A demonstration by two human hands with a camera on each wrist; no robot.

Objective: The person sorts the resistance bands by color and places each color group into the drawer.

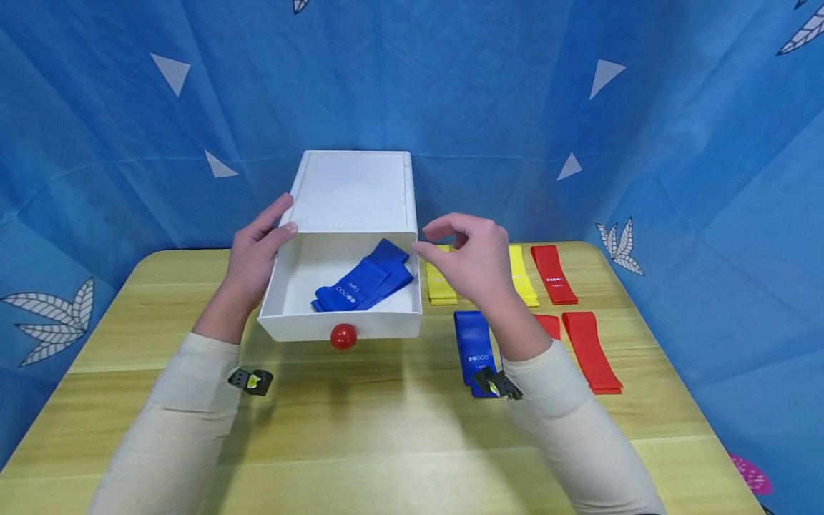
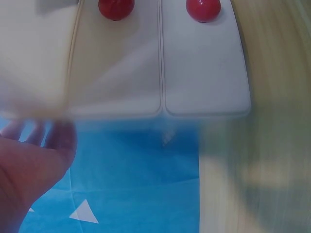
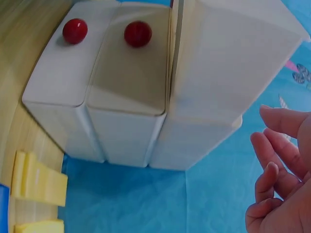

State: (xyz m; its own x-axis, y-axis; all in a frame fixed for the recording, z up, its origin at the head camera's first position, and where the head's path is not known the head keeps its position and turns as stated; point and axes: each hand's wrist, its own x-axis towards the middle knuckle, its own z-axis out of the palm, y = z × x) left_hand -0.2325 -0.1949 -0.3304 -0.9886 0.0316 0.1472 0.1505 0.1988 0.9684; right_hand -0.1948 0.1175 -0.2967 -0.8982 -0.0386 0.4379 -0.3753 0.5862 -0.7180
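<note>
A white stacked drawer unit stands at the back of the table, its top drawer pulled out by a round red knob's side. Inside the drawer lie folded blue resistance bands, one marked "Light". My left hand rests against the unit's left side, thumb near the top front edge, fingers fairly straight. To the right of the drawer is my right hand, its fingers loosely bent around nothing. In the right wrist view that hand appears apart from the unit.
Right of the unit lie yellow bands, red bands and a blue band, partly hidden by my right arm. Two lower drawers with red knobs are closed. A blue patterned cloth hangs behind the wooden table.
</note>
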